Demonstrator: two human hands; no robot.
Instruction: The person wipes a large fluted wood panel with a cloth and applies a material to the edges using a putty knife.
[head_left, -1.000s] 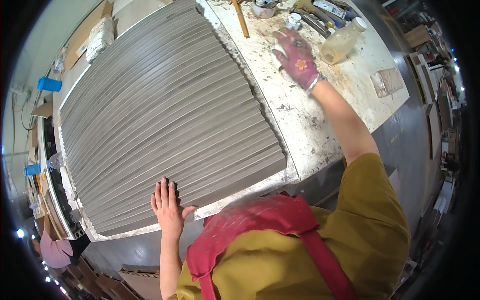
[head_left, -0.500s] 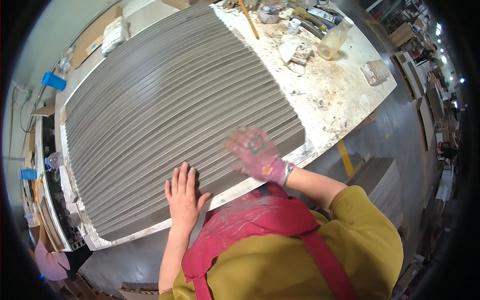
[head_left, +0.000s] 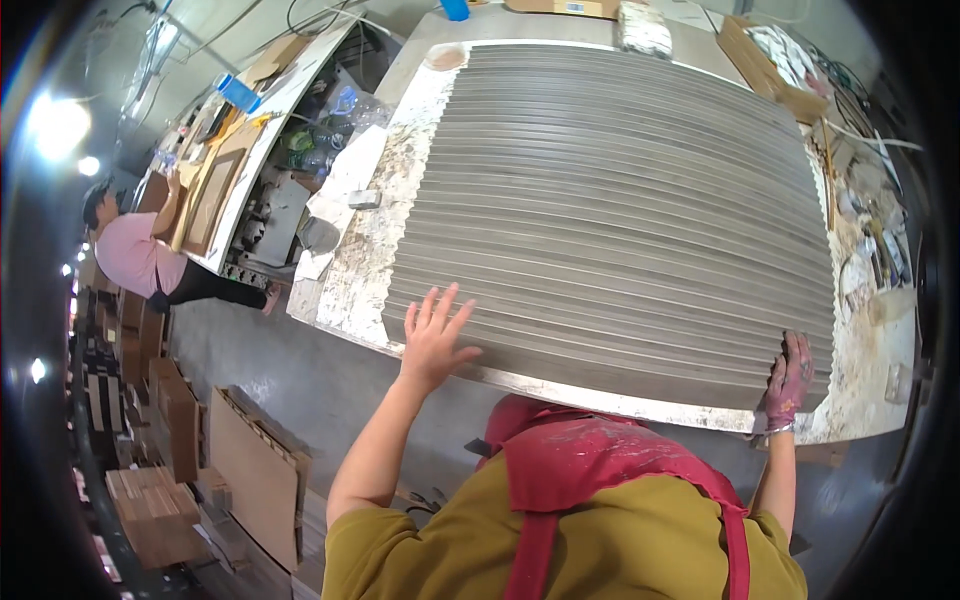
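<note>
- A large grey ribbed panel (head_left: 620,220) is laid flat on a paint-spattered white workbench (head_left: 365,250) and covers most of its top; the ribs run across the person's front.
- The left hand (head_left: 432,335) is pressed flat on the panel's near-left corner, fingers spread, nothing grasped; the sheet is probably being steadied there.
- The right hand (head_left: 790,380), in a stained pink glove, is curled over the panel's near-right corner, fingers on top, the edge gripped; with hands at both near corners, the sheet is likely being squared or shifted.
- A bare strip of bench is left showing along the panel's left and near sides.
- To the right of the panel, small tools and clutter (head_left: 870,250) are spread on the bench.
- Beyond the panel's far edge, a white wrapped bundle (head_left: 645,28) is seen.
- Left of the panel, across the floor, another person in a pink top (head_left: 125,255) is bent at a second bench.
- Below the panel's left, cardboard stacks (head_left: 155,510) are kept on the floor.
</note>
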